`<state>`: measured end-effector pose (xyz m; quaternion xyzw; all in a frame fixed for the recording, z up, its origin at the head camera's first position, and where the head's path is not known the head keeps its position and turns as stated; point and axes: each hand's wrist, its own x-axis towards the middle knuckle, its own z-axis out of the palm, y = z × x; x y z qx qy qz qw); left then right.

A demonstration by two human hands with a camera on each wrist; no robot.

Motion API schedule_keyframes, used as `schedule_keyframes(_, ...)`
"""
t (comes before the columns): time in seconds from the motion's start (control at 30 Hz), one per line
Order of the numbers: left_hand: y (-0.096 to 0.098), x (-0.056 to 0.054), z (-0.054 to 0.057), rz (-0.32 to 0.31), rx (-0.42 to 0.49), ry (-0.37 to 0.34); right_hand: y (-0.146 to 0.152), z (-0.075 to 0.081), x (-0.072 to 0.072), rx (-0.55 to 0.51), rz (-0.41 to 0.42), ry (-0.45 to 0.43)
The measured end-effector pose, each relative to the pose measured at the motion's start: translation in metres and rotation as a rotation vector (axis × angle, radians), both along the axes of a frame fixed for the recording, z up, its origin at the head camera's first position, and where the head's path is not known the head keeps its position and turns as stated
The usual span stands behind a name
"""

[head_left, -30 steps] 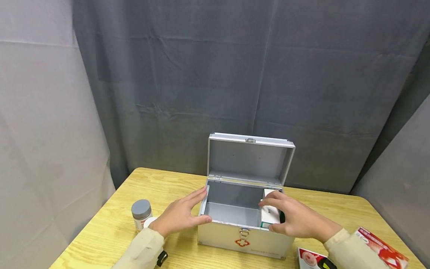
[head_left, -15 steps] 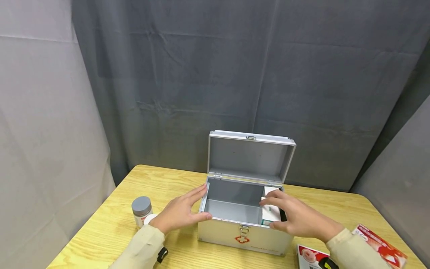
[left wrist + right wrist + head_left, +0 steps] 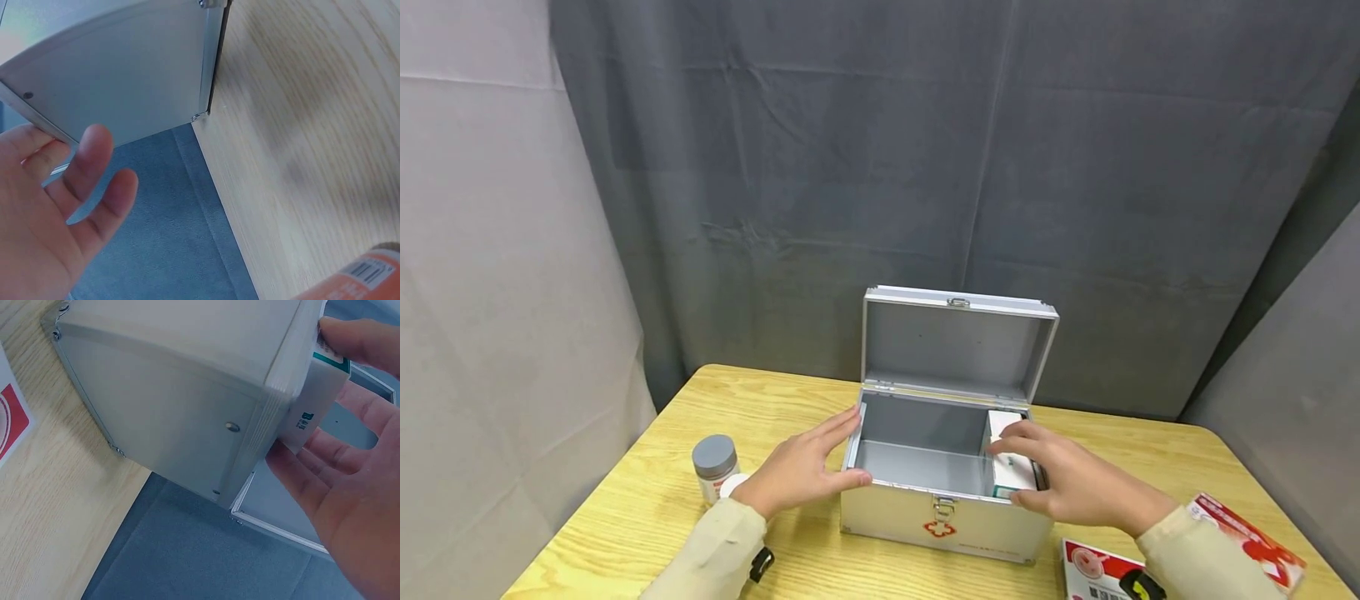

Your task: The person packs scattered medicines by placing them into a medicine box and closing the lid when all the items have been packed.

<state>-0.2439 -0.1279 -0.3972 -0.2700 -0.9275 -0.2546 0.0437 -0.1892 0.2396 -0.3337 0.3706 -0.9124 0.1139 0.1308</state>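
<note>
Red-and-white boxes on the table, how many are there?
2. One box lies just right of the metal case; the other box is farther right, partly behind the sleeve. More could be hidden.

The sleeved left forearm (image 3: 703,550) and right forearm (image 3: 1202,554) reach forward and slant inward, backs of both hands showing from the head. The left hand (image 3: 799,472) is spread, its fingers extended, its thumb held well away from them. The right hand (image 3: 1078,482) pinches, its bent fingers facing the thumb across a gap.
</note>
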Motion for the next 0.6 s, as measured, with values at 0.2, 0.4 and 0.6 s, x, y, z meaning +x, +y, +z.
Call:
schedule_keyframes(0.2, -0.0044, 0.0035, -0.0018, 0.013, 0.014, -0.003, 0.0001, -0.0001, -0.0027, 0.000, 0.023, -0.032)
schedule_keyframes(0.4, -0.0062, 0.0054, -0.0034, 0.012, 0.014, 0.002, 0.0020, -0.0023, -0.0028, 0.006, 0.028, -0.026)
schedule_keyframes(0.6, -0.0039, 0.0045, -0.0012, 0.013, 0.011, 0.008, 0.0037, 0.0002, 0.0006, 0.021, -0.007, -0.039)
